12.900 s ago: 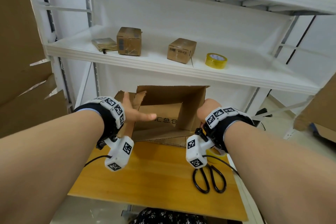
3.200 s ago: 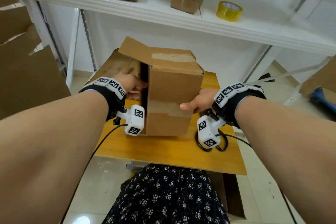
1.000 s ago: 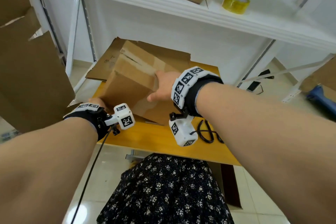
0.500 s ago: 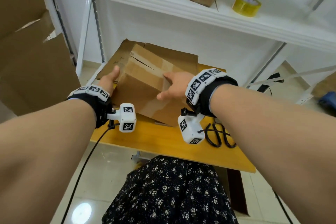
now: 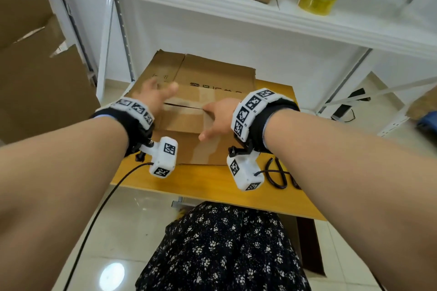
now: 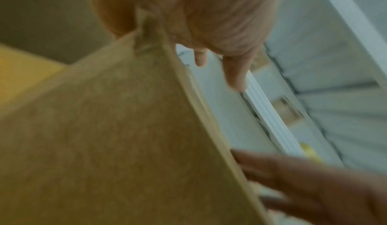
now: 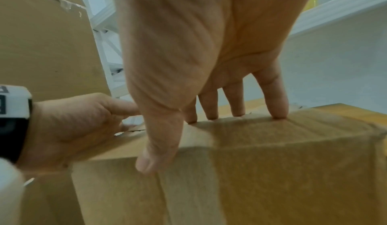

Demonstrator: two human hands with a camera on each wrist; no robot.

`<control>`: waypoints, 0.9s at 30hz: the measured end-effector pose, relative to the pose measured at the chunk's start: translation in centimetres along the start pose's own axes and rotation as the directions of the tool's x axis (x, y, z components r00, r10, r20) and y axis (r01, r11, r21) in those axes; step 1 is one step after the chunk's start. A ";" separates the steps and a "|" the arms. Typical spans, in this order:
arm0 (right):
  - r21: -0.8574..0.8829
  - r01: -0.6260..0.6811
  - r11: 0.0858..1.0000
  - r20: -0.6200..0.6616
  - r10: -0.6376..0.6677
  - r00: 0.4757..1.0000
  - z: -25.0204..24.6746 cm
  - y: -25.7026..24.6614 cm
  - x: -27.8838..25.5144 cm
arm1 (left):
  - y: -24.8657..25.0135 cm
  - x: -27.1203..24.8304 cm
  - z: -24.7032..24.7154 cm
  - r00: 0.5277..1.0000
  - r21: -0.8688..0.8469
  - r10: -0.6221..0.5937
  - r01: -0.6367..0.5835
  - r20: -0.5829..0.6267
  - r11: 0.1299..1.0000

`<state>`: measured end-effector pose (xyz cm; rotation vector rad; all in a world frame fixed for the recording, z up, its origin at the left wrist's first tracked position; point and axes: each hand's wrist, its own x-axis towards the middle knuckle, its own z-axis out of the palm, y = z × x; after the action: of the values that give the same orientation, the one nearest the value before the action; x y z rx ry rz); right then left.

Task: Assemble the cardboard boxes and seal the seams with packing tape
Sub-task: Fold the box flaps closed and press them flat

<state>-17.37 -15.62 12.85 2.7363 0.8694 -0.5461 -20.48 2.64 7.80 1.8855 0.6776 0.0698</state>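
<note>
1. The white shelf (image 5: pixel 236 10) hangs over the far edge of the surface (image 5: pixel 212 184); its board carries two small boxes and the tape roll (image 5: pixel 316 0).
2. The surface shows a bare strip along its near edge.
3. A flat cardboard sheet (image 5: pixel 212 71) lies behind the box (image 5: pixel 186 125), which stands on the surface with its top flaps folded shut.
4. The right hand (image 5: pixel 218 117) presses straight fingers on the top flap, thumb over the near edge.
5. The left hand (image 5: pixel 153 97) is spread, grasping nothing, at the left top edge.
6. Scissors (image 5: pixel 279 175) lie at the right.

Black wristbands (image 5: pixel 132 123) carry white tagged cameras (cabled); floral dark skirt (image 5: pixel 224 250).
</note>
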 end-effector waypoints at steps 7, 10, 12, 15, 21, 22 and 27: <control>0.418 -0.216 0.883 -0.271 0.348 0.898 -0.5 5.2 0.4 | 2.1 1.0 2.1 0.992 0.675 -0.014 -0.074 0.124 0.734; 0.490 -0.319 0.811 -0.115 0.423 0.899 1.2 7.4 0.4 | 2.0 1.0 2.1 0.991 0.680 -0.019 -0.075 0.130 0.729; 0.562 -0.320 0.763 -0.028 0.404 0.914 2.3 7.8 0.1 | 1.9 0.9 2.4 0.992 0.670 -0.014 -0.076 0.128 0.739; 0.623 -0.317 0.716 0.003 0.403 0.915 2.9 8.0 -0.2 | 1.8 1.2 2.9 0.992 0.670 -0.022 -0.068 0.125 0.739; 0.566 -0.438 0.698 0.028 0.515 0.856 2.4 9.6 0.5 | 1.3 1.0 3.4 0.986 0.626 -0.024 -0.085 0.163 0.775; 0.591 -0.414 0.692 0.023 0.498 0.867 2.9 10.0 0.9 | 1.0 0.7 3.6 0.987 0.610 -0.011 -0.091 0.162 0.787; 0.704 -0.321 0.633 0.031 0.425 0.905 4.7 10.7 0.7 | 1.5 -1.4 5.4 0.988 0.783 0.060 -0.149 0.141 0.604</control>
<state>-11.82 -25.32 9.26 3.5400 0.0427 -0.7094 -19.10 -2.94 7.18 2.7793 0.5600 -0.3102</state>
